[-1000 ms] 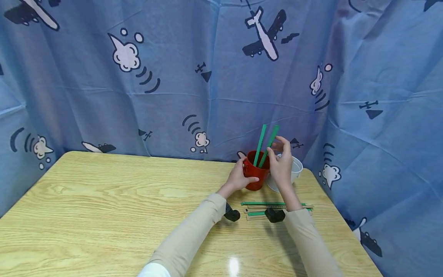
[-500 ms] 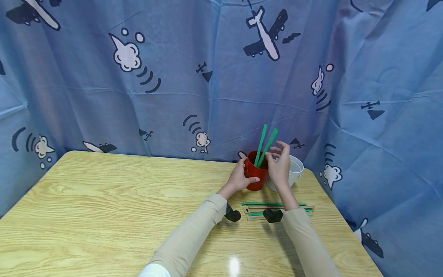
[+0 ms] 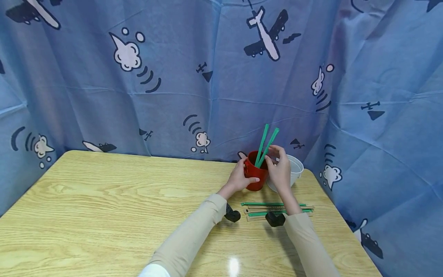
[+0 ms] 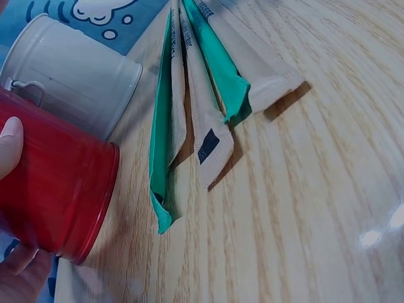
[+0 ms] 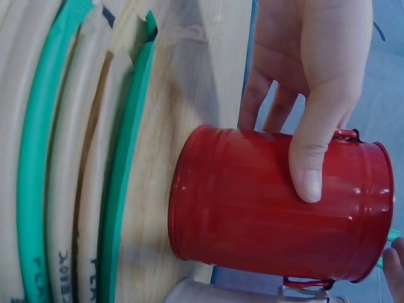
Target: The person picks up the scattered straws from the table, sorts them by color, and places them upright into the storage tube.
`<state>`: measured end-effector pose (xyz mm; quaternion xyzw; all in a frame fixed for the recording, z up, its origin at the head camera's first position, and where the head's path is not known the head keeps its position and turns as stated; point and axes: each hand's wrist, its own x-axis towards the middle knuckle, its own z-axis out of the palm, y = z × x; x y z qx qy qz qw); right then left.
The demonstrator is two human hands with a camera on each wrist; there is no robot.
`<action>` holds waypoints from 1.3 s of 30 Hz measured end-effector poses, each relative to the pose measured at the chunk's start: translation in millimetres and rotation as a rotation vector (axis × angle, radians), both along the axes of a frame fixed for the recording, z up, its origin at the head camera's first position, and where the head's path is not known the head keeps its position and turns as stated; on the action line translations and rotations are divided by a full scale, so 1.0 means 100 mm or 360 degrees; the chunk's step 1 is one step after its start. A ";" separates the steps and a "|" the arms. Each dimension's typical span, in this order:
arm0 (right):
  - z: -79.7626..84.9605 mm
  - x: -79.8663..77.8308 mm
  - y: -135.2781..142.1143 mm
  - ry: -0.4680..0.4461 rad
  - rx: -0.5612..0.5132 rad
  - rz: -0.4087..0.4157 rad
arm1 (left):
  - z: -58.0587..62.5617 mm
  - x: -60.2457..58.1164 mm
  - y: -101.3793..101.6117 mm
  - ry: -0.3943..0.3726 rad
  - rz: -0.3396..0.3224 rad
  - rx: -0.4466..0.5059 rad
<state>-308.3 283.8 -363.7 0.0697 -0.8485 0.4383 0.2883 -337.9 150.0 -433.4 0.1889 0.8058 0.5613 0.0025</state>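
My left hand [image 3: 238, 176] grips a small red metal bucket [image 3: 254, 181] from its left side, thumb across the front. Two green wrapped straws [image 3: 262, 140] stand in the bucket, leaning to the right. At the rim, my right hand [image 3: 281, 169] has thumb and finger on the right-hand straw, low on its visible length. In the right wrist view only the right fingertips [image 5: 392, 268] show, beside a bit of green. The left thumb [image 5: 309, 177] lies across the red wall there.
A white bucket [image 3: 295, 169] stands just right of the red one, partly behind my right hand. Several green and beige wrapped straws [image 4: 218, 60] lie side by side on the wooden table [image 3: 121, 200], in front of the buckets. A blue printed curtain [image 3: 166, 115] hangs behind.
My right hand has slid down the right-hand straw towards the rim; its fingers spread half a second ago and are now bent in again. My left hand and the red bucket have stayed put.
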 end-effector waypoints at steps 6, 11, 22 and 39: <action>0.03 0.08 0.02 -0.0012 0.0031 0.0160 | 0.01 0.00 -0.01 0.0026 -0.0005 -0.0013; 0.02 0.15 0.01 -0.0015 0.0115 0.0260 | 0.04 0.04 -0.02 0.0017 -0.0004 0.0018; 0.02 0.33 0.08 0.0022 0.0339 0.0320 | 0.05 0.06 -0.04 0.0015 -0.0015 0.0032; -0.16 0.51 0.33 -0.0280 0.0612 0.0636 | 0.01 0.02 -0.04 0.0073 -0.0018 0.0043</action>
